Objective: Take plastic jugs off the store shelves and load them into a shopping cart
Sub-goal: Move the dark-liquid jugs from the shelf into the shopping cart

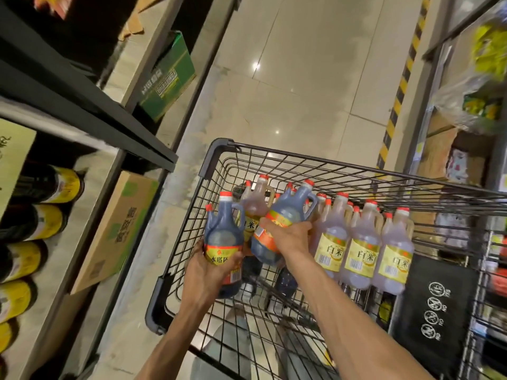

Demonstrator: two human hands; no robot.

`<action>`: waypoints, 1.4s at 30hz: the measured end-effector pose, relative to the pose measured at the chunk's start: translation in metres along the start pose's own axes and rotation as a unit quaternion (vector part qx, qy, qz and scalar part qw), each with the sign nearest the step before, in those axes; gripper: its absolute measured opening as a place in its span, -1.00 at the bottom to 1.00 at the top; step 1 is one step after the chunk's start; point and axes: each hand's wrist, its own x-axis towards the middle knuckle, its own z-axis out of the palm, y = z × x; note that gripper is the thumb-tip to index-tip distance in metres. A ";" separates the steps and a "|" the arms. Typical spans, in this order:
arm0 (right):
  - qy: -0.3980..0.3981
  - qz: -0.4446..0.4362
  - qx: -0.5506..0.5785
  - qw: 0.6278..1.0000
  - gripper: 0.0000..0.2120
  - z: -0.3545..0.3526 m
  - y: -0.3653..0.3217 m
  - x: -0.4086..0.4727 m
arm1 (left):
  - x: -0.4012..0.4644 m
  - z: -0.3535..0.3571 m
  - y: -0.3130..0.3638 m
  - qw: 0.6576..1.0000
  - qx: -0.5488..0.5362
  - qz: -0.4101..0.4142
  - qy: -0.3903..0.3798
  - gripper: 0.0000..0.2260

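At the left edge of the frame, store shelves [90, 111] carry dark bottles [41, 185] with yellow labels and a cardboard box [115, 231]. Just left of centre, the left hand [204, 272] has its grip clamped on a dark jug [223, 242], held over the shopping cart [219, 149] rim. At centre, the right hand [288, 235] grips a second dark jug [279, 220] above the basket. Right of it, pale jugs [359, 250] stand inside the cart.
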 end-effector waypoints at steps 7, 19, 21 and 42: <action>-0.036 -0.084 0.015 0.996 -0.04 -0.026 0.017 -0.032 | -0.008 -0.014 0.008 1.000 0.017 0.019 -0.009 -0.31; -0.050 -0.174 0.152 0.972 -0.10 -0.188 0.023 -0.183 | -0.116 -0.021 0.131 0.973 0.111 0.155 -0.129 -0.45; -0.012 -0.200 0.183 0.963 -0.08 -0.217 0.029 -0.209 | -0.141 -0.012 0.154 0.959 0.136 0.205 -0.143 -0.39; 0.352 -0.220 0.414 0.810 -0.20 -0.401 0.340 -0.518 | -0.502 0.144 0.121 0.748 0.217 0.412 -0.473 -0.27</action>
